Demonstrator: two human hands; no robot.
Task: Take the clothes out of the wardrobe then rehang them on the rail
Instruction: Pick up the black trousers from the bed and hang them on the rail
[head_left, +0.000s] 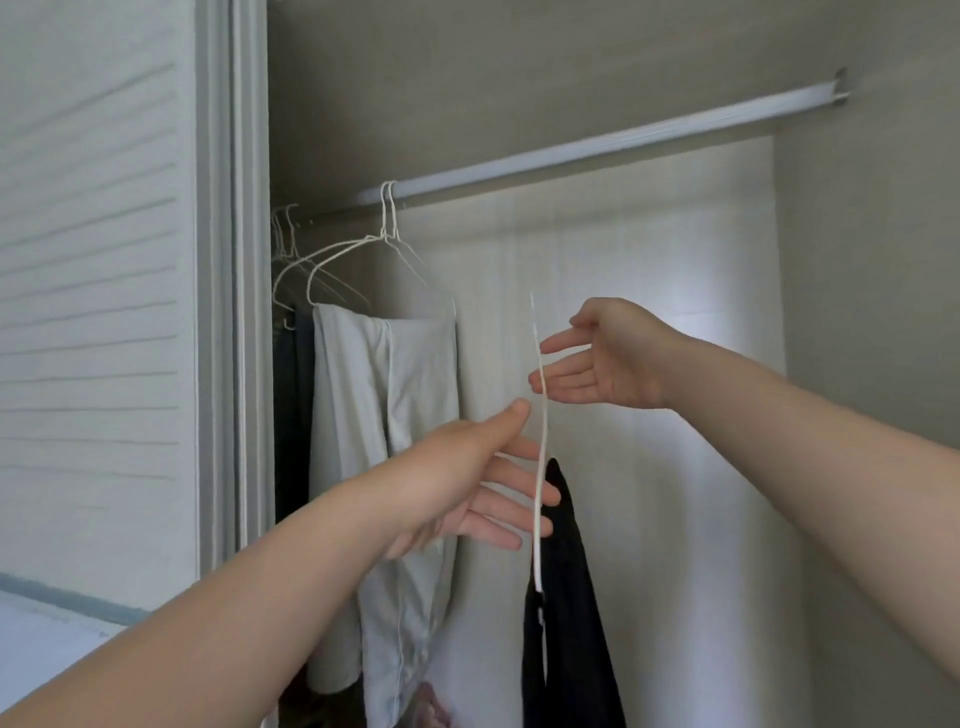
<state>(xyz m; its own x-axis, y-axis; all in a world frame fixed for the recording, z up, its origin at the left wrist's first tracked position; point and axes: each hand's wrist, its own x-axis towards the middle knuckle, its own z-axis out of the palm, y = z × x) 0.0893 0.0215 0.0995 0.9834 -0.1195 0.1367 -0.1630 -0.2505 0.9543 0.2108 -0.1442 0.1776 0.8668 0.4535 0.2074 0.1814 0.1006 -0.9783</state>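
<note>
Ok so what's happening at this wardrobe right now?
A person reaches both arms into the wardrobe. The left hand and right hand are open, fingers straight, either side of a white hanger seen edge-on that carries a dark garment. That hanger sits below the rail, not hooked on it. At the rail's left end, a pale garment hangs among other wire hangers.

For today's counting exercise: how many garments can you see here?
3: pale trousers hanging from the rail, a dark garment left of them, a black garment on the nearest hanger. Others may be hidden.
</note>
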